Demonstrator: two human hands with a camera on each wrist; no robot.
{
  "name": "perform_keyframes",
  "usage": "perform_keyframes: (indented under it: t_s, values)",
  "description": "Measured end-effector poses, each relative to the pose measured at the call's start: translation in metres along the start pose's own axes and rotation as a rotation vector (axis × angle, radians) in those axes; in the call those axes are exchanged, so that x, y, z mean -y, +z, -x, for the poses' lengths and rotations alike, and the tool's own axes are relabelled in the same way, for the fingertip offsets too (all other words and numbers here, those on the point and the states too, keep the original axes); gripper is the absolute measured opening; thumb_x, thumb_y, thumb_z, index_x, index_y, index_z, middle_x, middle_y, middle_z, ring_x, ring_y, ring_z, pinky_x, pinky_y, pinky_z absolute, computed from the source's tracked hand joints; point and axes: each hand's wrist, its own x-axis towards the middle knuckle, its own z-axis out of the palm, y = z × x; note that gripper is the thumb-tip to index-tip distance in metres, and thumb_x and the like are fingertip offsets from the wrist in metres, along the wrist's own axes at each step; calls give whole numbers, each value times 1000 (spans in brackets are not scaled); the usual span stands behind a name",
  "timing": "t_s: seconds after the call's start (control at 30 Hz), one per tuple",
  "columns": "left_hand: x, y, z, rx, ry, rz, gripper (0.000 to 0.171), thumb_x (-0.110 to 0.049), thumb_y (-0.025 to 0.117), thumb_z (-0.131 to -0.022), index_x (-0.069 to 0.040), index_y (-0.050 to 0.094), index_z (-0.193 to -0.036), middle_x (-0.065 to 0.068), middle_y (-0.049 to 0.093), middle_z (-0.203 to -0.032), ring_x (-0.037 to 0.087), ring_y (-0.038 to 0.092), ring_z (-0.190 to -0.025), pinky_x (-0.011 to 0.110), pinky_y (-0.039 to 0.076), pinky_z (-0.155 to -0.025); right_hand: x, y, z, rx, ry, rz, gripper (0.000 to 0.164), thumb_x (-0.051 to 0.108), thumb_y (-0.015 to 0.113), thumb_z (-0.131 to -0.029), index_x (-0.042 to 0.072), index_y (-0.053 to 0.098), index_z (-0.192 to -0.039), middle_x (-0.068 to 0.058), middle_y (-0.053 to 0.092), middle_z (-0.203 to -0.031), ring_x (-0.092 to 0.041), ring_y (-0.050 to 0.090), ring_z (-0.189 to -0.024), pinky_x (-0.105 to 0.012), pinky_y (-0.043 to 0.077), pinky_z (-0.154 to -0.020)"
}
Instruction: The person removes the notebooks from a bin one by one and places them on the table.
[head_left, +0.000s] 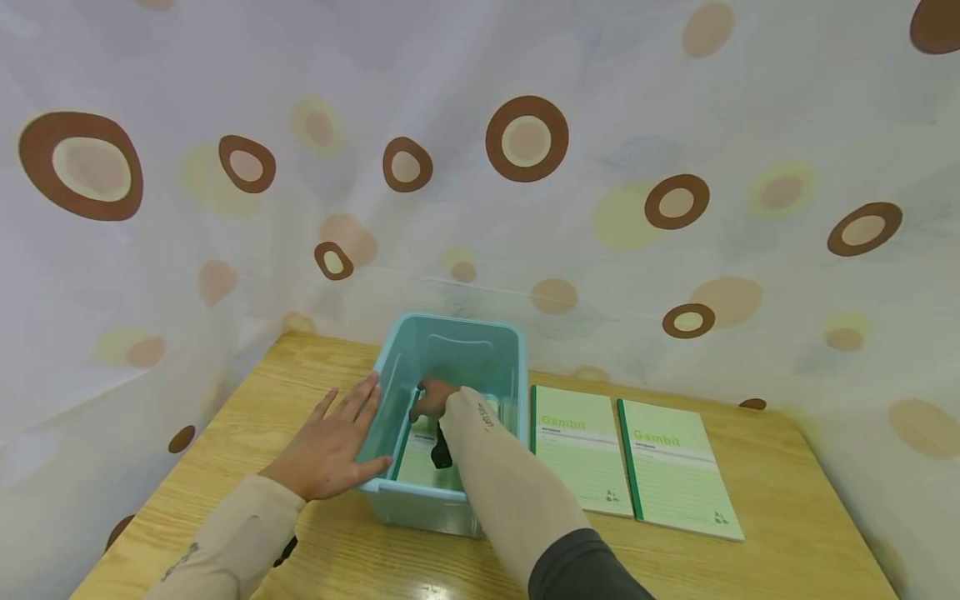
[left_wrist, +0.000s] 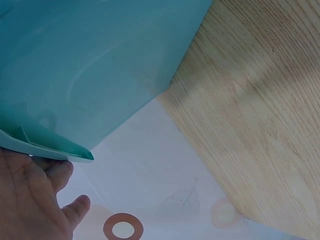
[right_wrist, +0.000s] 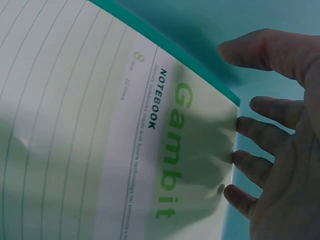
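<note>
A light-blue plastic bin stands on the table, with a pale green notebook lying inside. The notebook has a dark green spine strip and reads "Gambit". My right hand reaches down into the bin. In the right wrist view its fingertips are at the notebook's top edge, the thumb spread apart from it near the spine corner. Fingers fairly straight, my left hand rests against the bin's left rim. Part of the notebook in the bin is hidden by the right forearm in the head view.
Two more green "Gambit" notebooks lie side by side to the right of the bin, a nearer one and a farther one. A patterned white curtain hangs behind the wooden table.
</note>
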Motion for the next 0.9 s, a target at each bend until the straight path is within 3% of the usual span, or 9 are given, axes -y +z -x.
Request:
perform_keyframes:
  t_s: [0.27, 0.5, 0.6, 0.9]
  values:
    - [-2, -1, -1, 13, -10, 7, 86, -48, 57, -90, 11, 28, -147, 22, 21, -157, 34, 24, -143, 59, 19, -112, -2, 0, -1, -91, -7, -16, 62, 16, 71, -85, 4, 47, -140, -15, 51, -138, -32, 54, -118, -43, 50, -85]
    - [-4, 0, 0, 2, -26, 23, 85, -45, 59, -90, 11, 29, -146, 21, 22, -156, 34, 23, -144, 58, 17, -113, 9, -5, 7, -150, 15, 231, 59, 38, 71, -85, 14, 54, -136, -11, 49, -135, -32, 41, -128, -52, 34, -105]
    - [-4, 0, 0, 1, -25, 20, 85, -45, 59, -90, 11, 29, -146, 21, 22, -156, 33, 23, -144, 58, 18, -113, 12, -6, 14, -167, 24, 241, 59, 40, 72, -84, 15, 54, -134, -11, 48, -132, -32, 40, -126, -53, 32, -106]
    - [-2, -1, 0, 10, -17, 1, 87, -46, 60, -90, 11, 27, -146, 22, 21, -156, 34, 24, -143, 59, 18, -113, 1, 12, -16, -248, 22, 295, 80, 49, 76, -77, 18, 39, -141, -12, 52, -132, -32, 48, -123, -48, 37, -103]
